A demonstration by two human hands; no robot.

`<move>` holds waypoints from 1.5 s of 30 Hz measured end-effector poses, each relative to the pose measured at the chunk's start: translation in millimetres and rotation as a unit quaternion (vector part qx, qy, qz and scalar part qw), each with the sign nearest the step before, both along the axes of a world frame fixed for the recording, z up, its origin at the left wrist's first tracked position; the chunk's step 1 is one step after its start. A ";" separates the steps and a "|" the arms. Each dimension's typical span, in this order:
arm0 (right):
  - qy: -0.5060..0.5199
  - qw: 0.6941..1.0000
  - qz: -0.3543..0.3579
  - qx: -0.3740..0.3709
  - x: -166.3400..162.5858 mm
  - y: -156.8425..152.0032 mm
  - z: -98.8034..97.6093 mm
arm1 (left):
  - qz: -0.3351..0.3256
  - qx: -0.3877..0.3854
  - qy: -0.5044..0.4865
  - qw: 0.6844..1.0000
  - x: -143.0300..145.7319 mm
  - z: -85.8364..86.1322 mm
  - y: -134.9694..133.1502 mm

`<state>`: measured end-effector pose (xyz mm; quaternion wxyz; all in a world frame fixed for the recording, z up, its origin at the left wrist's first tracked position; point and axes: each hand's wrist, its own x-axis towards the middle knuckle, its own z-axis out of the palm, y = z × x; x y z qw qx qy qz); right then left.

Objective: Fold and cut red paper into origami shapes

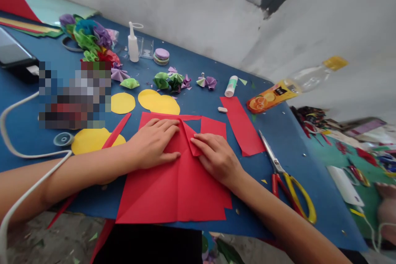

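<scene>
A large red paper sheet (pixel 173 189) lies on the blue table (pixel 198 99) in front of me, creased down its middle. My left hand (pixel 153 142) lies flat on its upper left part, fingers stretched out and pressing down. My right hand (pixel 215 156) rests on the sheet beside it, its fingers pressing a small folded flap (pixel 189 134) of the red paper. The two hands almost touch at the fold.
Scissors (pixel 286 177) with red and yellow handles lie right of the sheet, beside a red paper strip (pixel 243 126). Yellow paper circles (pixel 154 101), folded paper flowers (pixel 168 80), a glue bottle (pixel 133 45), a glue stick (pixel 231 86) and a plastic bottle (pixel 297 86) sit farther back.
</scene>
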<state>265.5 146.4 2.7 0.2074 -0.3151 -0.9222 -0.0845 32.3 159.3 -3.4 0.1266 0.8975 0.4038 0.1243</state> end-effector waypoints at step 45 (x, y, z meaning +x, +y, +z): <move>-0.022 0.994 0.050 -0.096 -18.2 -18.2 2.7 | 0.039 -0.020 0.059 0.997 4.8 -3.5 1.0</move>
